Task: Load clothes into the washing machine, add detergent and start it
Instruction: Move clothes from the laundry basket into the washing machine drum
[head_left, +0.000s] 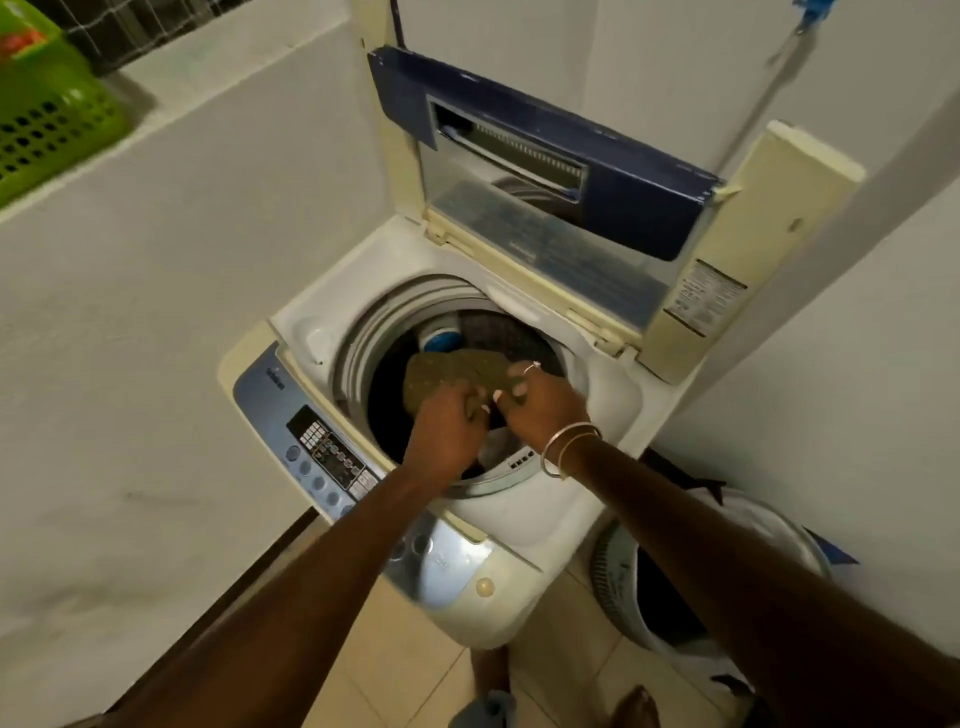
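Over the open drum (363, 332), left hand (447, 426) and right hand (540, 402) both clutch an olive dotted garment (441, 376); control-panel (322, 447) lettering blurs unreadably.

The single head view looked steeply down and forward, close above the fingers (511, 387) at the washing machine's (524, 512) drum.

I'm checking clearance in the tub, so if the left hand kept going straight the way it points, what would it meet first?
Probably the olive dotted garment the left hand already grips, then the dark clothes in the drum beneath; depth is unclear.
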